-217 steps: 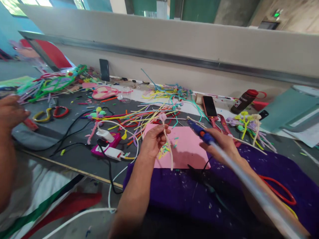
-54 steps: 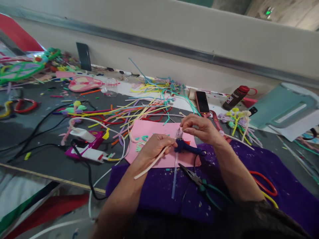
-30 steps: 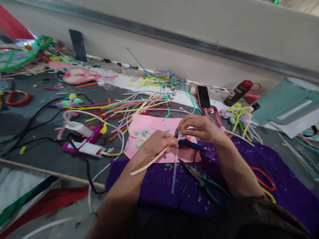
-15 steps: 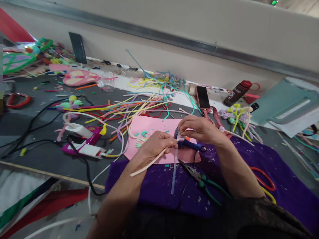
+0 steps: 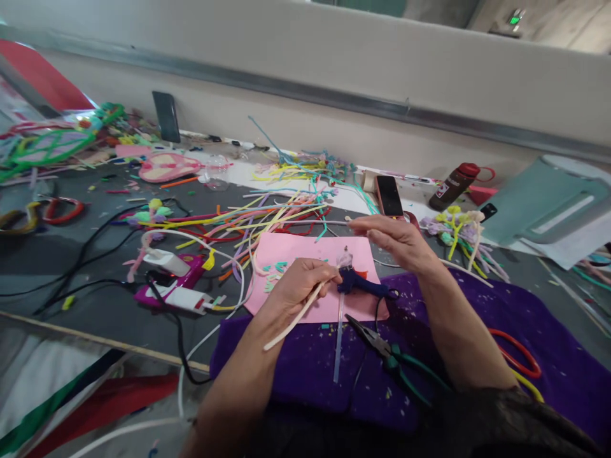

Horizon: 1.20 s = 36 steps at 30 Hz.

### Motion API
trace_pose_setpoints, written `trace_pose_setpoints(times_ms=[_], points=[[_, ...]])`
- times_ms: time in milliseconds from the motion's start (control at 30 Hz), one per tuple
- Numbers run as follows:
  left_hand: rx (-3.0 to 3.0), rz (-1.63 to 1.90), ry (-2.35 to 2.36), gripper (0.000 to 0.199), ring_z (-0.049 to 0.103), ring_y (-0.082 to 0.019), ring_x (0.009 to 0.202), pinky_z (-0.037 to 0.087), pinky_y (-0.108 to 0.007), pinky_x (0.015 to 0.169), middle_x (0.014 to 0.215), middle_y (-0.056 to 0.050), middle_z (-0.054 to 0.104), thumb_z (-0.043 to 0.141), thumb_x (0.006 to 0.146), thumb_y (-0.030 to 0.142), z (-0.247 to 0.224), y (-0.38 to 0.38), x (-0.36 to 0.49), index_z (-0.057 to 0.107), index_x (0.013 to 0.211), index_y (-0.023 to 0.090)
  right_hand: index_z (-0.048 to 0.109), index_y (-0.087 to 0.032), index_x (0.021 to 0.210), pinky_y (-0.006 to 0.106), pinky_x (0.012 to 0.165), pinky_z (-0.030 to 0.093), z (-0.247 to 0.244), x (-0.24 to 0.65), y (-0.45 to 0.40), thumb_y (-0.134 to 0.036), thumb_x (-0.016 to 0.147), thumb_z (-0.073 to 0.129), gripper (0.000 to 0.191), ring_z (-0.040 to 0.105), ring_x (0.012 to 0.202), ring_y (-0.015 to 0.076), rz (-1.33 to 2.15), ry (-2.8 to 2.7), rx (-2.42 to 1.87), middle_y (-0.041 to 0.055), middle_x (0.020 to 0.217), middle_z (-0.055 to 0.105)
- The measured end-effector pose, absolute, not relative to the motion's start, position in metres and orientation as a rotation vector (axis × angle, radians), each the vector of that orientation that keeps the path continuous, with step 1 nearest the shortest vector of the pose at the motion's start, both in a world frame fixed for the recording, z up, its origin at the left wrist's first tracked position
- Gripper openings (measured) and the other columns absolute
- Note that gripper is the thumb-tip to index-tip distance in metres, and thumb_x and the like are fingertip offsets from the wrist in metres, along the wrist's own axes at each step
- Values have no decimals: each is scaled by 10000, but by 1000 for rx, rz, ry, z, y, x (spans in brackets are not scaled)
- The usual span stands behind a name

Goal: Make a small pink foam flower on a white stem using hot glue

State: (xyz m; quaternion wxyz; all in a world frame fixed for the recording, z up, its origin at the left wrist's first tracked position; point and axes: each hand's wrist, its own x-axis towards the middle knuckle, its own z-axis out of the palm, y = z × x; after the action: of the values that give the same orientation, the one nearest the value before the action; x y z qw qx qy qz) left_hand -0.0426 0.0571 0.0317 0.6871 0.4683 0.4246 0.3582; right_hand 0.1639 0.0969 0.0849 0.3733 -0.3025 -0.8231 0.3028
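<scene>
My left hand (image 5: pixel 308 283) pinches a cream pipe cleaner (image 5: pixel 291 326), whose free end slants down over my forearm. Beside those fingertips a dark blue glue gun (image 5: pixel 363 283) lies on a pink sheet (image 5: pixel 312 245). A clear glue stick (image 5: pixel 338 350) sticks out of it toward me. Just above the gun shows a small pale lilac piece (image 5: pixel 344 257); whether it joins the pipe cleaner is unclear. My right hand (image 5: pixel 394 238) hovers at the sheet's upper right, fingers stretched out and holding nothing.
Green-handled pliers (image 5: pixel 382 350) lie on the purple cloth (image 5: pixel 305 362) close to me. A magenta power strip (image 5: pixel 179 280) with plugs and cables is at left. Loose pipe cleaners (image 5: pixel 267 219) spread behind the sheet. A phone (image 5: pixel 390 196) and a bottle (image 5: pixel 451 187) stand behind.
My right hand has let go near the glue gun and moved up and away, its fingers opening. My left hand keeps the pipe cleaner. The whole view has shifted slightly.
</scene>
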Motion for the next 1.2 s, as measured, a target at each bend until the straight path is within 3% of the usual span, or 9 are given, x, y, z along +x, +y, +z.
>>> trace_pose_setpoints(times_ms=[133,333,500,733,933,1033,1200], points=[[955,896,885,218,319,-39,322,177,-182,344,387,30,456,605,670,312,34,57,-45,657,672,101,608,-177,1047,277,663,487,81,160,98,-292,853,476,261,614,739,133,842,-1843,-922,62,949,633],[759,1055,849,257,346,-34,353,195,-177,356,467,33,503,630,666,375,38,56,-48,652,747,132,574,-145,769,189,419,405,75,149,98,-275,786,509,146,556,500,92,1004,-1748,-1030,-3,637,567],[646,1163,836,248,496,-66,524,326,-169,441,639,-16,595,674,633,359,38,57,-48,657,731,133,592,-144,771,182,406,385,69,140,91,-290,774,530,158,537,492,95,1101,-1872,-1048,-14,585,554],[796,1252,927,271,564,-158,786,418,-219,592,898,-80,640,611,696,388,38,56,-45,683,799,147,576,-143,724,185,445,397,59,118,78,-300,774,547,167,520,484,81,1394,-1873,-939,-21,582,556],[897,1275,918,298,546,-142,661,421,-258,617,834,-62,642,574,726,408,29,57,-38,667,853,155,559,-150,748,156,331,312,47,98,69,-426,800,506,285,478,400,59,1612,-1642,-888,-29,566,541],[918,1297,943,300,537,-136,663,415,-248,630,784,-51,634,578,730,403,26,57,-35,664,866,150,550,-152,708,160,318,279,43,92,69,-428,761,565,281,433,360,47,1627,-1550,-858,-45,519,515],[869,1283,872,301,560,-142,716,426,-239,625,860,-56,625,578,742,381,28,56,-36,636,946,167,530,-151,653,162,345,306,38,92,72,-368,758,577,245,459,375,49,1503,-1544,-880,-38,533,530]])
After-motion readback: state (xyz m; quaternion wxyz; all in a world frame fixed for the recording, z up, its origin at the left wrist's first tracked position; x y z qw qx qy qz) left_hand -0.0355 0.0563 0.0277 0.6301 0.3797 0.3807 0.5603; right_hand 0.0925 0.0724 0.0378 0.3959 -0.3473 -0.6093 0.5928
